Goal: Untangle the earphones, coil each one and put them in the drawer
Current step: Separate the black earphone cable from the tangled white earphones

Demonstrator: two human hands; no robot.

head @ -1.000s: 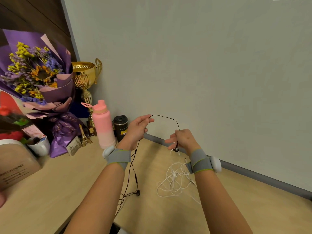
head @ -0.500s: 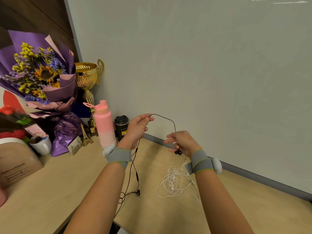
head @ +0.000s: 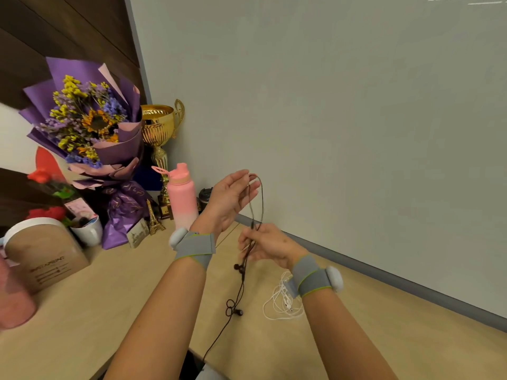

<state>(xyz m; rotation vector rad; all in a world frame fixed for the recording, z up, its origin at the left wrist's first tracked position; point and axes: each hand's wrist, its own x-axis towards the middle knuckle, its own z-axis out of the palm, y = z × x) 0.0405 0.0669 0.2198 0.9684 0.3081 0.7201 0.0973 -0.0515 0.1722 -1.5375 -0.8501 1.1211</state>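
The black earphones (head: 242, 281) hang in the air between my hands. My left hand (head: 229, 200) is raised, palm toward me, with a loop of the black cord draped over its fingertips. Just below, my right hand (head: 270, 245) pinches both strands of that loop. An earbud dangles under my right hand, and the rest of the cord drops to the wooden desk (head: 384, 325) and runs off its front edge. The white earphones (head: 281, 303) lie in a loose tangle on the desk, partly hidden by my right wrist. No drawer is in view.
At the back left stand a pink bottle (head: 182, 198), a black cup (head: 205, 197), a gold trophy (head: 160, 133), a purple bouquet (head: 90, 124), a white mug (head: 87, 231) and a brown canister (head: 44, 253). A grey partition wall (head: 356, 119) runs along the desk's far edge.
My left hand has turned its palm toward me and lifted the cord. My right hand has moved left under it and closed on both strands; the arc between the hands has become a narrow loop.
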